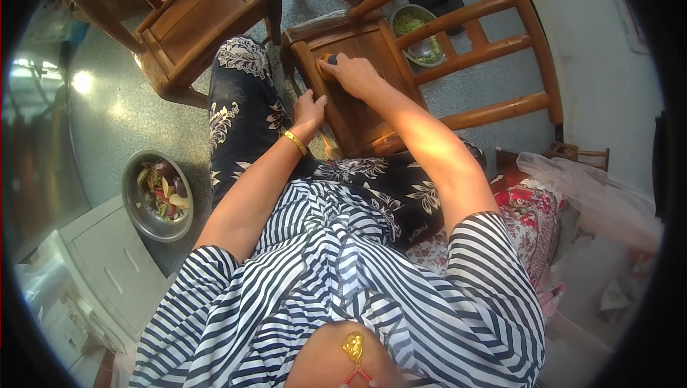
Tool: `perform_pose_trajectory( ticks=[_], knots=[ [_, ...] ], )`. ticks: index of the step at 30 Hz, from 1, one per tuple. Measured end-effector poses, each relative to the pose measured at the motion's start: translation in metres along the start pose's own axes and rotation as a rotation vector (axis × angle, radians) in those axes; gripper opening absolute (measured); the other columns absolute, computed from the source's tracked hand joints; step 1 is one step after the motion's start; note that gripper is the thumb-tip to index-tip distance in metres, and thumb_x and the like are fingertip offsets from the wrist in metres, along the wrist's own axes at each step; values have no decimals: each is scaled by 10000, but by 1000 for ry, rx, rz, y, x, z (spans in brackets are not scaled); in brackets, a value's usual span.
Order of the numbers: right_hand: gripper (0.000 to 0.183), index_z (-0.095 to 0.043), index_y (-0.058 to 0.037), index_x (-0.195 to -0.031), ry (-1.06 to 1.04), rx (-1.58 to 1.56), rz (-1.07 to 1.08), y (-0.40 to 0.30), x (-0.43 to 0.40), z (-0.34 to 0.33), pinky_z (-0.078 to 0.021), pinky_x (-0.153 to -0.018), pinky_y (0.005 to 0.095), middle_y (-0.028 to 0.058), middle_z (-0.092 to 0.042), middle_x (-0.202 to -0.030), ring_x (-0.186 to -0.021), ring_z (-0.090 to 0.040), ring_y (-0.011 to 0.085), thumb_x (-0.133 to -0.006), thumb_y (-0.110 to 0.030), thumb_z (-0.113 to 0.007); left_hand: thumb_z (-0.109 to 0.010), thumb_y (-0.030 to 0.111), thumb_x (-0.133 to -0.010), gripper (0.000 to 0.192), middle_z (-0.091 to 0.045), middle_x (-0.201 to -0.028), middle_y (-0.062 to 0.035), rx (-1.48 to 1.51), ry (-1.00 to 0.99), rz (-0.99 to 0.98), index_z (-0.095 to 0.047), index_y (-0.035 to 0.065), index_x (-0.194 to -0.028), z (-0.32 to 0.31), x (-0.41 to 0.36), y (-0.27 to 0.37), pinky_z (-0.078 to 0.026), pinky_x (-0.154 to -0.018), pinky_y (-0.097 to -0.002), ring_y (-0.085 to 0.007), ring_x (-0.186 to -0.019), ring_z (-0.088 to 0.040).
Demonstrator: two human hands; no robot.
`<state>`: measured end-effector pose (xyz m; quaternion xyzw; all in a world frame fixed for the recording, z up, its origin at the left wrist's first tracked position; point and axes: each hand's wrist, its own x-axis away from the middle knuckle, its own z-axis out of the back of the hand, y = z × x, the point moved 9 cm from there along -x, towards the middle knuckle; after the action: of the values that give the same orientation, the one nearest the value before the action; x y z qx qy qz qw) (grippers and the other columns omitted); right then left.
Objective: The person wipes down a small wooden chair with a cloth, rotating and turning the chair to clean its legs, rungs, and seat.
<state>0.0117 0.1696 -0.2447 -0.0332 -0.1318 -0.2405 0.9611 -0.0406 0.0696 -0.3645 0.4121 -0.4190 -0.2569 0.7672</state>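
Note:
A brown wooden chair (370,85) lies in front of me, its seat panel facing up and its rail back to the right. My right hand (357,74) presses a small orange-and-black object (328,59) against the raised seat border; fingers hide most of it, so its kind is unclear. At the seat's near-left edge rests my left hand (310,110), a gold bracelet (294,142) on its wrist. Its fingers are partly curled beside the border, and whether they grip it is hidden.
A second wooden chair (198,23) stands at upper left. On the floor at left sits a metal bowl (189,211) of vegetable pieces, near a pale plastic cabinet (115,262). Behind the chair's rails is a bowl (394,18) with chopped greens. Floral fabric (528,216) lies at right.

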Motion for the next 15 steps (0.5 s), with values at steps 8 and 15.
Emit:
perform_pose_trajectory(
  ticks=[8, 15],
  knots=[
    [456, -487, -186, -1276, 22, 95, 96, -23, 82, -8, -519, -540, 353, 119, -546, -840, -622, -626, 258, -826, -115, -482, -607, 190, -845, 268, -629, -809, -98, 69, -90, 140, -595, 15, -1046, 6, 22, 28, -539, -510, -305, -183, -653, -632],
    [374, -552, -184, -1221, -96, 63, 179, -38, 137, -15, -493, -471, 366, 108, -535, -773, -560, -608, 261, -850, -158, -508, -613, 175, -838, 320, -657, -904, -169, 144, -76, 176, -566, -6, -1097, 11, 25, 29, -531, -519, -324, -240, -691, -662]
  ],
)
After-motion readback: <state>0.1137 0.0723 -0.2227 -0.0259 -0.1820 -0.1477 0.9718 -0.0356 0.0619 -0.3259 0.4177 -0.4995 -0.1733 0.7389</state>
